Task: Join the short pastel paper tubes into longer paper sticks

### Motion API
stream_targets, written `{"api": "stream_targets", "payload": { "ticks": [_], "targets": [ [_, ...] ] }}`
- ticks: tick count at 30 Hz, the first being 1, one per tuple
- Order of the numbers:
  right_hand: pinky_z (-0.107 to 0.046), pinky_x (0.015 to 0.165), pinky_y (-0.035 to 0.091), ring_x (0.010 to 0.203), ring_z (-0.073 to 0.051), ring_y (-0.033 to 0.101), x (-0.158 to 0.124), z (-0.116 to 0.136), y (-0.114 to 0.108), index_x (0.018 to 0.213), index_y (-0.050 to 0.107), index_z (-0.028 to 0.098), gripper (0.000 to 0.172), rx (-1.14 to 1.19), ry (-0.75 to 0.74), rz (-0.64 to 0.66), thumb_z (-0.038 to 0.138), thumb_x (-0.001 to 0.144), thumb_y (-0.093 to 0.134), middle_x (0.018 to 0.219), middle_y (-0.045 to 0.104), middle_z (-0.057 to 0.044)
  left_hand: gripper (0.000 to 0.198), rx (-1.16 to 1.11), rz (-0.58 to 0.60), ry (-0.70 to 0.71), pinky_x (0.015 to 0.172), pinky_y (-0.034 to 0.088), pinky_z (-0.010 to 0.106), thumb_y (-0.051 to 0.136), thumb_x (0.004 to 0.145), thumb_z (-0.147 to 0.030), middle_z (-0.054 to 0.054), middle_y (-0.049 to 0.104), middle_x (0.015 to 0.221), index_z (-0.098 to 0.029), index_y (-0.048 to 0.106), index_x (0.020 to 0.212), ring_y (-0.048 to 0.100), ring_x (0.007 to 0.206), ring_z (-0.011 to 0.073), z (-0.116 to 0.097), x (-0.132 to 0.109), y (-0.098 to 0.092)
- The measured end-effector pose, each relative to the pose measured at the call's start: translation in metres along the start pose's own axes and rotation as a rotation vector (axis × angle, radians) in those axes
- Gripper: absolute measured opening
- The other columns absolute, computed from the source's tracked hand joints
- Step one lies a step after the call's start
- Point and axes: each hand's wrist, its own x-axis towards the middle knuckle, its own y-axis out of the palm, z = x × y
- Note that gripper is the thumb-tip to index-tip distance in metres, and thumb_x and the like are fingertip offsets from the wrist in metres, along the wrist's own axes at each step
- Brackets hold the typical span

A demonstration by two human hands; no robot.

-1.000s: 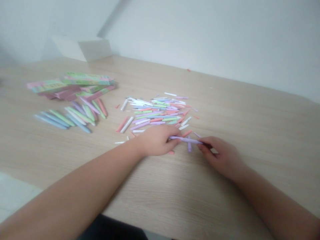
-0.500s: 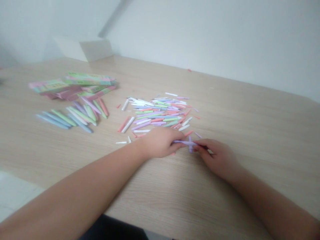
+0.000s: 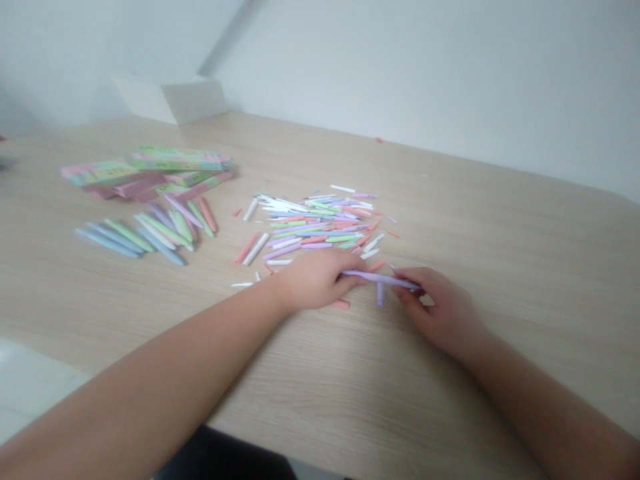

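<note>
A slim purple pen [image 3: 383, 279] stretches between my two hands, slightly tilted down to the right. My left hand [image 3: 320, 280] is closed with its fingertips pinching the pen's left end. On the other side, the thumb and fingers of my right hand [image 3: 440, 303] grip its right end. Just under the pen a short purple piece [image 3: 380, 295], perhaps a cap, lies on the table. Beyond my hands spreads a pile of loose pastel and white pen parts [image 3: 320, 223]. A small coral piece [image 3: 341, 305] rests by my left fingers.
Several pastel pens [image 3: 120, 237] lie in a loose group at the left of the wooden table [image 3: 500, 220]. Behind them are printed pastel boxes [image 3: 180, 159]. A white folded card or box [image 3: 193, 100] stands at the back, near the wall.
The purple pen's right end has moved right and its tilt has changed slightly. The short purple piece that appeared crossed with it now shows only below it. Both hands remain closed on the pen.
</note>
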Motion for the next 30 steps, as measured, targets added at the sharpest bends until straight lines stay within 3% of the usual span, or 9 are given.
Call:
{"api": "stream_targets", "payload": {
  "ticks": [3,11,25,30],
  "targets": [
    [-0.034,0.075,0.054,0.09,-0.024,0.069,0.001,0.001,0.001,0.117,0.067,0.024,0.024,-0.043,-0.046,0.038,0.031,0.1,0.052,0.103,0.073,-0.008,0.032,-0.024,0.012,0.032,0.088,0.048,0.034,0.044,0.103,-0.036,0.008,0.072,0.108,-0.019,0.068,0.116,0.065,0.102,0.0212,-0.001,0.001,0.002],
    [-0.034,0.076,0.051,0.087,-0.023,0.068,0.007,0.004,0.006,0.112,0.067,0.021,0.023,-0.054,-0.017,0.052,0.029,0.101,0.049,0.098,0.073,-0.008,0.03,-0.038,-0.027,0.07,0.083,0.047,0.03,0.041,0.104,-0.034,0.006,0.071,0.094,-0.017,0.066,0.101,0.064,0.089,0.0186,-0.006,0.001,0.007],
    [-0.03,0.061,0.045,0.074,-0.02,0.066,0.01,0.009,0.001,0.102,0.069,0.024,0.027,0.007,0.051,0.138,0.039,0.103,0.046,0.085,0.073,-0.004,0.03,-0.021,-0.007,0.084,0.086,0.048,0.032,0.041,0.104,-0.034,0.007,0.071,0.099,-0.019,0.067,0.111,0.065,0.091,0.0197,-0.008,0.001,0.008],
    [-0.031,0.064,0.045,0.076,-0.021,0.067,0.012,0.014,-0.002,0.098,0.068,0.024,0.027,-0.044,0.015,0.152,0.037,0.104,0.044,0.086,0.074,-0.004,0.031,0.008,-0.003,0.091,0.09,0.048,0.033,0.041,0.104,-0.031,0.008,0.071,0.107,-0.019,0.064,0.12,0.064,0.099,0.0206,-0.012,0.002,0.008]
  ]
}}
